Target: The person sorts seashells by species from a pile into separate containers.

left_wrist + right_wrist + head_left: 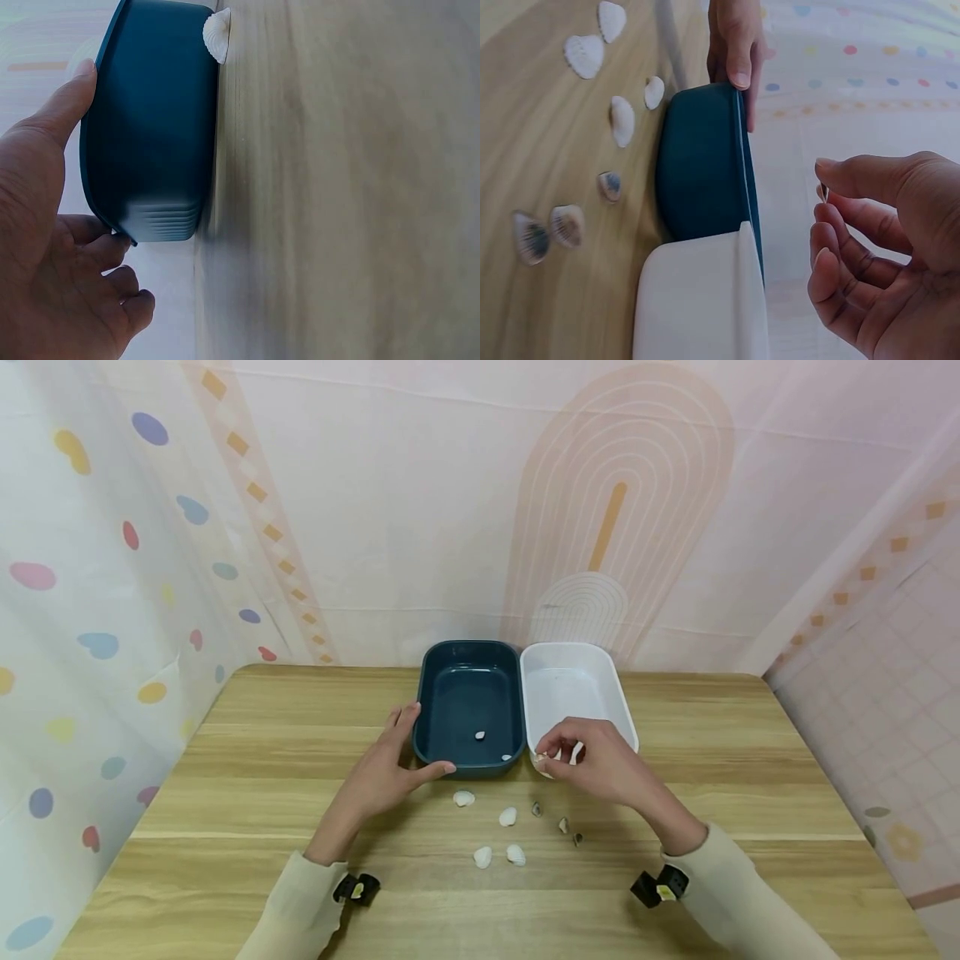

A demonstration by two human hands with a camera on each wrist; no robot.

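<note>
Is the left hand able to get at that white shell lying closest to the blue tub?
Probably yes. The left hand rests against the blue tub's near corner, and the white shell lies on bare table just beside its thumb, with nothing between them.

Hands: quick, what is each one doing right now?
Left hand: open, thumb and fingers braced against the dark blue tray.
Right hand: pinching a small shell over the white tray.
</note>
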